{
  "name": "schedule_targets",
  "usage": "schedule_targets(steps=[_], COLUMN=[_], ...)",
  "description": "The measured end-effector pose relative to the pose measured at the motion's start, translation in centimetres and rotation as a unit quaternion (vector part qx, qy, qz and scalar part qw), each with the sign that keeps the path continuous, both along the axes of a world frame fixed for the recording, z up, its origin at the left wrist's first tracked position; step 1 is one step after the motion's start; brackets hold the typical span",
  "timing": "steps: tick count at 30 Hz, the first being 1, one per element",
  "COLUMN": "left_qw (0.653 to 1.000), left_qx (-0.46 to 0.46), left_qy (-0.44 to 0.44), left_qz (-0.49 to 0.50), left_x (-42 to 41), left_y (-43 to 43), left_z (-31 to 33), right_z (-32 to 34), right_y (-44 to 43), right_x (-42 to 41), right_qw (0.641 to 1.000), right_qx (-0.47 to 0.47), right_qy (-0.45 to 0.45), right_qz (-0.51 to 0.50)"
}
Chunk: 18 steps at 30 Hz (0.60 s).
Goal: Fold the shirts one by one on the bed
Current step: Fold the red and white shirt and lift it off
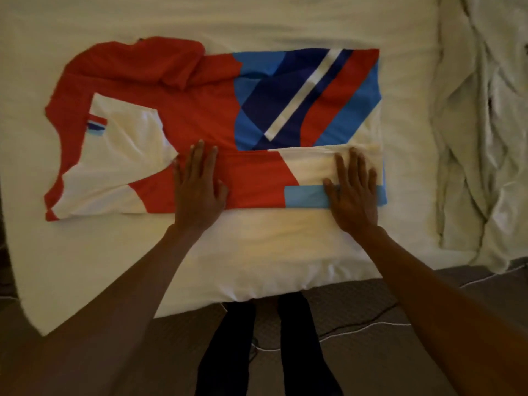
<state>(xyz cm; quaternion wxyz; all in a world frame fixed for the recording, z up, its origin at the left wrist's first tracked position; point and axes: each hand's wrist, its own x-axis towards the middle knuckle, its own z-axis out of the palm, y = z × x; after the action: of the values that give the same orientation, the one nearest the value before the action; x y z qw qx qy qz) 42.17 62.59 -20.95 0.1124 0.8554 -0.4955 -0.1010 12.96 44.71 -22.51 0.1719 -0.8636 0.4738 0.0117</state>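
Hands point(197, 187) flat on shirt point(200, 110)

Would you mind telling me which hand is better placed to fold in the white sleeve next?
Left, I'd judge. The left hand lies flat on the shirt right beside the white sleeve; the right hand presses the opposite end, farther away.

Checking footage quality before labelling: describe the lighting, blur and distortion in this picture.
Head view: dim, warm light, brightest on the pillow between the wrists; same view, soft focus throughout, shirt edges slightly blurred; wide-angle lens bows the bed edge at left; forearms go dark, left hand and right hand readable.
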Motion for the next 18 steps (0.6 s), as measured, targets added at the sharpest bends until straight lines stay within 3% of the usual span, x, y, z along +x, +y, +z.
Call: schedule_targets(steps=[4,8,12,15,17,18], left_qw=[0.998,0.997,0.997,0.994,0.975,0.968], left_qx=[-0.028,0.050,0.050,0.000,-0.074,-0.115], left_qy=[0.034,0.008,0.001,0.111,0.212,0.220], left_qz=[-0.040,-0.062,-0.060,-0.025,0.004,0.025], left_x=[-7.3,-10.9,-9.5,-7.6,-5.7,-4.4], left_y=[-5.1,-7.4,-7.1,-6.1,-4.8,-4.0], left_z=[0.1,-1.8,-2.0,-0.7,1.1,2.2], right_z=[0.4,-0.6,-0.8,0.2,1.5,2.2], right_y=[0.5,-0.6,-3.1,-2.9,-2.0,-1.4], right_x=[1.9,-0.1,-3.5,-2.2,0.6,2.5], right_qw=[0.997,0.997,0.998,0.999,0.998,0.996], right_qx=[0.007,0.029,-0.014,-0.027,-0.056,-0.071], right_qy=[-0.066,-0.004,0.027,0.008,-0.032,-0.053], right_qz=[0.038,0.070,0.059,0.016,-0.016,-0.015])
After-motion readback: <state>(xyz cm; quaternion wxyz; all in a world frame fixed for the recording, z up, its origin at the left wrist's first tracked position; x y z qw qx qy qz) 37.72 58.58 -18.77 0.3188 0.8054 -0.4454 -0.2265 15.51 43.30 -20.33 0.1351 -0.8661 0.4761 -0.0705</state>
